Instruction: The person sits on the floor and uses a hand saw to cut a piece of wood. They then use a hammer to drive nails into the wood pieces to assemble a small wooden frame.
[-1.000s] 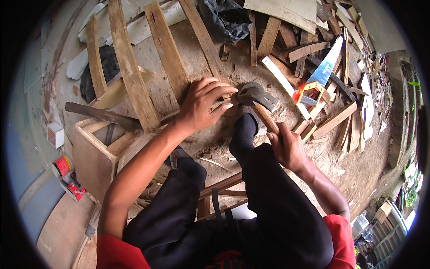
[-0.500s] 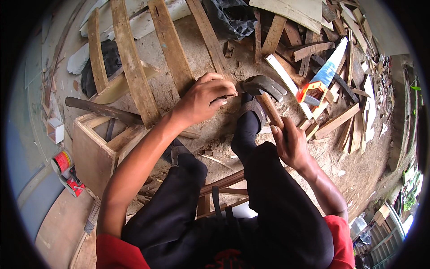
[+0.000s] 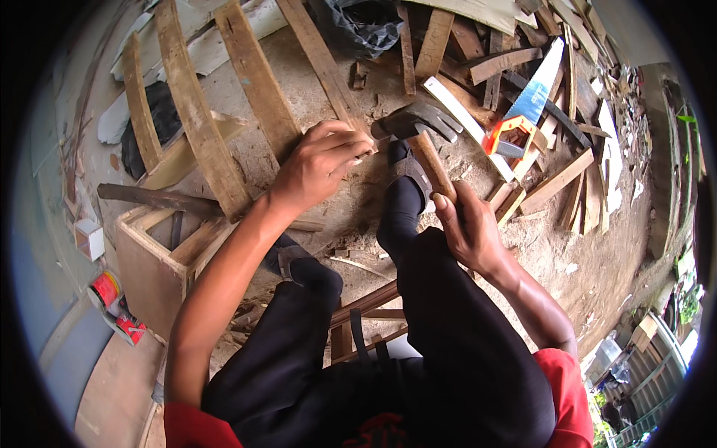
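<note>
My right hand (image 3: 472, 228) is wrapped round the wooden handle of a claw hammer (image 3: 433, 163), with the thumb laid along it. The hammer's dark head points left, its claw to the right, above my right foot. Close beside the striking face, my left hand (image 3: 317, 166) is closed in a pinch; what its fingertips hold, if anything, is too small to make out. Just beyond that hand lie the near ends of several long wooden planks (image 3: 250, 71), spread side by side and pointing away from me.
An open wooden box frame (image 3: 153, 257) stands at the left, a dark wood strip (image 3: 153, 196) across it. A handsaw (image 3: 515, 123) with an orange handle rests on scrap wood (image 3: 560, 183) at the right. A black plastic bag (image 3: 366, 30) lies at the far side.
The whole view has shifted a little, so things sit farther left and higher. My left hand has turned slightly, its thumb now hidden. The hammer head stays beside its fingertips.
</note>
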The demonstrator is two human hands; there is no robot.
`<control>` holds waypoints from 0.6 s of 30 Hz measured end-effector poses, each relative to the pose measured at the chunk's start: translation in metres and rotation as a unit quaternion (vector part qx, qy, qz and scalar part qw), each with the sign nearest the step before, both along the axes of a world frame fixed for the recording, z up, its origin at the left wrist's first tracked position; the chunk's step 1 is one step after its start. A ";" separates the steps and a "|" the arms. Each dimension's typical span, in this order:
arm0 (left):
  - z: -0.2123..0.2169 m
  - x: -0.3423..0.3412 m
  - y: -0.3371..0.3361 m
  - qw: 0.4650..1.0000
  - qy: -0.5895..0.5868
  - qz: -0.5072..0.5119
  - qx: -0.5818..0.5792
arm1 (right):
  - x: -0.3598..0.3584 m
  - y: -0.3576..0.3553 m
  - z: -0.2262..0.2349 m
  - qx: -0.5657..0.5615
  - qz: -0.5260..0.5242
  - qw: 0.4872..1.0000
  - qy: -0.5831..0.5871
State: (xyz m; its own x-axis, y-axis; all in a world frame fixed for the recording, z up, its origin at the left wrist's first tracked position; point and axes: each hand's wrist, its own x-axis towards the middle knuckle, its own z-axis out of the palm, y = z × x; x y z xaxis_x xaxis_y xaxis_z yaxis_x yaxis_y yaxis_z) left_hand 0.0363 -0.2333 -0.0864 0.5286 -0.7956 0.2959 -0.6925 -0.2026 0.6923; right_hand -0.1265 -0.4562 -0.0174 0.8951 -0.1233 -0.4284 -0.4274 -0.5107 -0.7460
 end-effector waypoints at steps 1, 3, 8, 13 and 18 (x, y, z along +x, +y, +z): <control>0.001 0.000 0.000 1.000 -0.006 0.003 0.007 | 0.001 0.001 0.001 0.009 -0.009 1.000 0.000; 0.002 -0.001 0.000 1.000 -0.018 0.008 0.019 | 0.002 0.000 0.001 0.018 -0.013 1.000 0.003; 0.002 0.000 0.000 1.000 -0.017 0.002 0.025 | 0.003 -0.002 0.003 0.022 -0.004 1.000 -0.010; 0.007 0.002 0.000 0.999 -0.004 -0.004 0.032 | -0.004 -0.006 -0.007 0.010 0.032 0.998 -0.044; -0.003 -0.002 0.005 1.000 0.007 0.019 0.014 | -0.007 -0.014 -0.007 -0.015 0.104 0.991 -0.088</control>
